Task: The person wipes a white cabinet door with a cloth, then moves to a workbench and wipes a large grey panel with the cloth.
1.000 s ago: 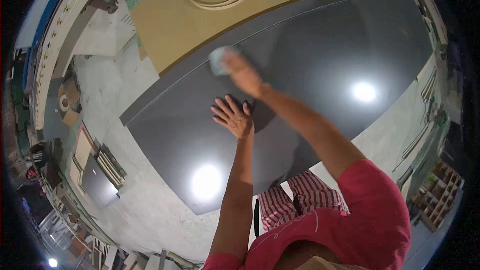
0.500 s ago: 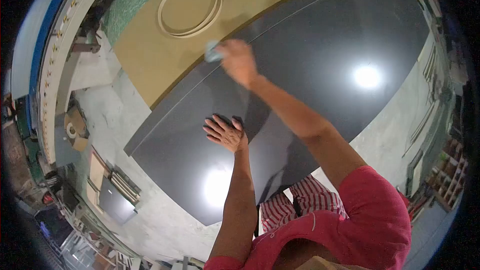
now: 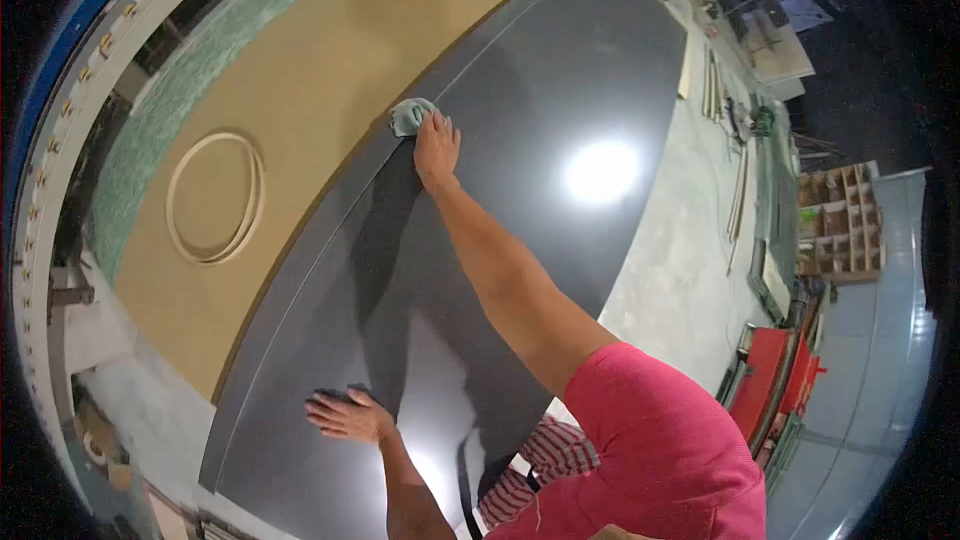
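Observation:
My right hand (image 3: pixel 437 152) holds a bunched pale grey-green cloth (image 3: pixel 411 117) against the far edge of a large dark grey panel (image 3: pixel 520 90). The cloth sits by a thin line that runs along the panel near that edge. Lower down, my left hand (image 3: pixel 352 414) lies flat on the same panel, palm down, with its fingers stretched out and nothing in it. The panel rests partly over a tan board (image 3: pixel 330 50).
A coiled cream strip (image 3: pixel 258 202) lies on the tan board. Along the left runs a machine rail (image 3: pixel 38 210) with yellow fittings. At right stand a wooden pigeonhole rack (image 3: pixel 838 225) and a red object (image 3: pixel 770 370); long thin strips (image 3: pixel 738 195) lie on the pale floor.
My view has turned to the right, so the panel looks steeper. My right hand has moved the cloth farther along the panel's edge; my left hand stays flat on the surface.

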{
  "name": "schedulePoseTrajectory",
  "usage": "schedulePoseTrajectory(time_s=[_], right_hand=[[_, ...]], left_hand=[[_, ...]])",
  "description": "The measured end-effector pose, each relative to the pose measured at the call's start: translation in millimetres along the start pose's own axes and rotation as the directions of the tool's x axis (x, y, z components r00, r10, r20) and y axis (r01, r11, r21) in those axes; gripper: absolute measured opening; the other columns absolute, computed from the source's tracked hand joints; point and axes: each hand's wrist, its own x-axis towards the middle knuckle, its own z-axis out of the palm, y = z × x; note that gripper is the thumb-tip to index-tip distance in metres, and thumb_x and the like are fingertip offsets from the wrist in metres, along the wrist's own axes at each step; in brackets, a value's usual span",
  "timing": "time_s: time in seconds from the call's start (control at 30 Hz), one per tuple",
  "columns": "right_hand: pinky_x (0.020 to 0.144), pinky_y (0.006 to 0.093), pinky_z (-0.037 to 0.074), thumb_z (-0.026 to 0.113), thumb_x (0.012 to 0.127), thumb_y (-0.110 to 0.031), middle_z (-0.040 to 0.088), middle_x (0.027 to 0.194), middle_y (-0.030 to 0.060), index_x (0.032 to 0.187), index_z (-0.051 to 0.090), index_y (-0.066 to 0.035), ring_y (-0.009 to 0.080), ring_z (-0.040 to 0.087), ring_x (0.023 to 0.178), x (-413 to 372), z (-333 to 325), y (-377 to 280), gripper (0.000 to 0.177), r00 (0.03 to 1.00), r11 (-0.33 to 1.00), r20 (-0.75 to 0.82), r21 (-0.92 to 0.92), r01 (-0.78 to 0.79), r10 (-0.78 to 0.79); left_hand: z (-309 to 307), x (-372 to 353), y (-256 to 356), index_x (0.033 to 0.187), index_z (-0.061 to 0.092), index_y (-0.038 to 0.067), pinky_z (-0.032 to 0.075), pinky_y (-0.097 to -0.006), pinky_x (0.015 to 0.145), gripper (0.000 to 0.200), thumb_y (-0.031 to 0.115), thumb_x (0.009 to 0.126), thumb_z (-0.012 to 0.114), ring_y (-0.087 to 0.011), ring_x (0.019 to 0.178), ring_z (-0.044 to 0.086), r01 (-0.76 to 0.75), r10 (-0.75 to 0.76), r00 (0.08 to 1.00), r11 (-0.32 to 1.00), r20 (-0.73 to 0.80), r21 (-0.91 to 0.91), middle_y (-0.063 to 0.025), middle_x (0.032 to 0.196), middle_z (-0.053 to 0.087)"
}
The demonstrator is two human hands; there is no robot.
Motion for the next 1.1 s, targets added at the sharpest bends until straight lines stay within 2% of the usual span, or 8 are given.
schedulePoseTrajectory(time_s=[0.2, 0.27, 0.37, 0.47, 0.6, 0.7, 0.9, 1.1], right_hand=[[0.102, 0.0549, 0.032, 0.051, 0.088, -0.029, 0.041, 0.138, 0.0188, 0.134, 0.042, -0.001, 0.0363, 0.037, 0.129, -124, -26, -48, 0.055, 0.943, 0.819, 0.227, -0.473, 0.325, -0.243], [0.104, 0.0581, 0.029, 0.055, 0.085, -0.035, 0.035, 0.142, 0.0201, 0.138, 0.036, -0.004, 0.0388, 0.035, 0.130, -183, -87, -95, 0.065, 0.747, 0.848, 0.501, -0.048, 0.529, -0.437], [0.107, 0.0593, 0.024, 0.060, 0.080, -0.039, 0.036, 0.144, 0.0117, 0.129, 0.045, -0.020, 0.0348, 0.029, 0.135, -273, -75, -108, 0.055, 0.482, 0.465, 0.108, 0.510, 0.724, -0.869], [0.108, 0.0589, 0.023, 0.062, 0.078, -0.039, 0.037, 0.144, 0.0075, 0.121, 0.051, -0.021, 0.0326, 0.029, 0.136, -269, -64, -102, 0.048, 0.484, 0.411, -0.067, 0.435, 0.801, -0.872], [0.102, 0.0613, 0.026, 0.053, 0.084, -0.026, 0.047, 0.130, 0.0130, 0.124, 0.050, -0.011, 0.0305, 0.043, 0.123, -153, -83, -58, 0.042, 0.726, 0.839, 0.496, 0.008, 0.544, -0.476], [0.103, 0.0639, 0.024, 0.047, 0.092, -0.034, 0.037, 0.142, 0.0160, 0.135, 0.042, -0.011, 0.0376, 0.030, 0.133, -100, -70, 29, 0.049, 0.978, 0.977, 0.190, -0.176, 0.116, -0.082], [0.104, 0.0647, 0.021, 0.049, 0.092, -0.038, 0.028, 0.148, 0.0127, 0.138, 0.039, -0.014, 0.0396, 0.021, 0.137, -140, -102, 77, 0.053, 0.952, 0.969, 0.217, -0.165, -0.184, 0.218], [0.111, 0.0576, 0.016, 0.060, 0.085, -0.037, 0.031, 0.148, 0.0059, 0.127, 0.052, -0.019, 0.0308, 0.022, 0.139, -320, -150, -22, 0.047, 0.514, 0.759, 0.575, 0.346, 0.552, -0.636]], left_hand=[[-3, -10, 3, 0.148, 0.020, 0.015, 0.015, -0.0559, 0.112, 0.068, 0.058, 0.095, 0.016, -0.0356, 0.141, 0.014, 0.020, -0.020, 1.000, 0.998, 0.005, -0.065, -0.0125, 0.154, 0.015], [3, -11, 3, 0.145, 0.029, 0.012, 0.019, -0.0573, 0.109, 0.066, 0.056, 0.096, 0.022, -0.0375, 0.139, 0.022, 0.030, -0.035, 0.998, 0.994, -0.052, -0.100, -0.0133, 0.152, 0.021], [-1, -9, 5, 0.145, 0.030, 0.014, 0.017, -0.0558, 0.111, 0.067, 0.058, 0.095, 0.021, -0.0360, 0.139, 0.020, 0.045, -0.048, 0.998, 0.995, -0.030, -0.090, -0.0108, 0.153, 0.021], [-3, -11, 1, 0.145, 0.030, 0.015, 0.018, -0.0561, 0.111, 0.066, 0.058, 0.095, 0.023, -0.0358, 0.139, 0.020, 0.045, -0.047, 0.999, 0.997, -0.020, -0.066, -0.0107, 0.153, 0.021], [-5, -13, 6, 0.144, 0.033, 0.014, 0.023, -0.0579, 0.108, 0.064, 0.056, 0.096, 0.027, -0.0371, 0.138, 0.023, 0.052, -0.059, 0.996, 0.993, -0.068, -0.103, -0.0121, 0.151, 0.025], [11, -13, -4, 0.144, 0.032, 0.014, 0.022, -0.0583, 0.108, 0.064, 0.056, 0.096, 0.028, -0.0365, 0.138, 0.023, -0.005, -0.008, 0.992, 0.995, -0.124, -0.103, -0.0128, 0.151, 0.025], [-16, -15, 10, 0.145, 0.029, 0.012, 0.018, -0.0561, 0.110, 0.062, 0.051, 0.096, 0.032, -0.0358, 0.140, 0.018, 0.045, -0.045, 0.998, 0.999, 0.051, 0.002, -0.0138, 0.152, 0.021], [3, -17, 0, 0.147, 0.025, 0.012, 0.015, -0.0545, 0.112, 0.063, 0.048, 0.096, 0.033, -0.0368, 0.141, 0.014, 0.020, -0.020, 1.000, 1.000, 0.003, 0.019, -0.0141, 0.154, 0.017]])
